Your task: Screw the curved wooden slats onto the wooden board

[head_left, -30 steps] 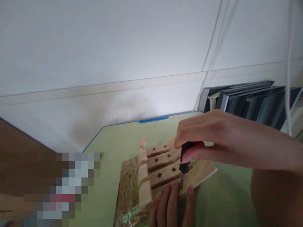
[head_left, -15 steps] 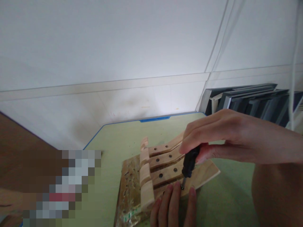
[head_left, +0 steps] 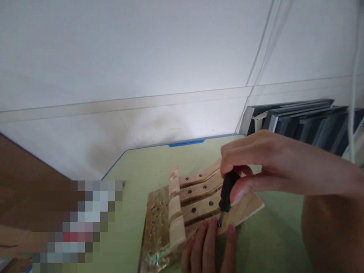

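Observation:
A small wooden rack (head_left: 196, 203) of several slats with dark screws lies on a green table (head_left: 136, 178), on top of a clear plastic bag (head_left: 155, 227). My right hand (head_left: 253, 167) is closed round the black handle of a short screwdriver (head_left: 226, 193), whose tip stands on the nearest slat. My left hand (head_left: 209, 246) lies at the bottom edge with its fingers stretched flat on that slat, either side of the screwdriver tip.
A white wall rises behind the table's blue-edged back rim (head_left: 184, 143). Dark grey frames (head_left: 301, 119) lean at the back right, with white cables (head_left: 352, 79) hanging near them. A brown surface (head_left: 25, 182) and a blurred patch lie at the left.
The screwdriver handle has tilted slightly and my right fingers have shifted round it. The tip stays on the same slat and my left hand keeps pressing.

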Available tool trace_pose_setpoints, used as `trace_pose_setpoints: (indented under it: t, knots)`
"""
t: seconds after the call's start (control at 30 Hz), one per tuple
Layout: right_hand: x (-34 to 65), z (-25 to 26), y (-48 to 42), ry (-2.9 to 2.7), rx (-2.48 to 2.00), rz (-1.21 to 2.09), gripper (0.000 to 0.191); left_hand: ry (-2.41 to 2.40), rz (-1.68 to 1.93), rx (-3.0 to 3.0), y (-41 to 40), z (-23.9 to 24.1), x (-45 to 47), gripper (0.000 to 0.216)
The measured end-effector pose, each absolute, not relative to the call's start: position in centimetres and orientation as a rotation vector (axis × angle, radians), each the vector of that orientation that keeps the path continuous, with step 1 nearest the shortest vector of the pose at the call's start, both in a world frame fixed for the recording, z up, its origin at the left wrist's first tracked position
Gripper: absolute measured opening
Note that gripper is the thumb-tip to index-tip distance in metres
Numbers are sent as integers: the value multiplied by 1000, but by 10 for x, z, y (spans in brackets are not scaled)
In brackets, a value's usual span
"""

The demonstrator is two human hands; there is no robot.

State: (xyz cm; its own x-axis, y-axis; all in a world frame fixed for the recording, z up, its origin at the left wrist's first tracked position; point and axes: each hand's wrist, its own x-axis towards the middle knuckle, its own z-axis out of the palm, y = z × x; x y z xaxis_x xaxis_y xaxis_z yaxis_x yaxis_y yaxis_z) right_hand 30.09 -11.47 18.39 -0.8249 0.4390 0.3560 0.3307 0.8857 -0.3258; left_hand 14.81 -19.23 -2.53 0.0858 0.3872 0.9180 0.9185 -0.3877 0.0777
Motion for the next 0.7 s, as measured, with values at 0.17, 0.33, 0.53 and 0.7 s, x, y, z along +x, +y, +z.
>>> trace_pose_setpoints:
  t: [0.17, 0.33, 0.53, 0.7]
  knots:
    - [297, 182, -117, -2666, -781, 202, 37, -1316, -1520, -1648, -188, -32, 160, 32]
    - [295, 180, -116, -2659, -912, 95, 48, -1305, -1440, -1702, -187, -30, 157, 25]
    - [292, 176, -114, -2623, -866, 100, 50, -1224, -1182, -1847, -176, -1, 146, 44]
    - [290, 176, -113, -2605, -855, 95, 50, -1210, -1166, -1853, -182, -4, 142, 42]
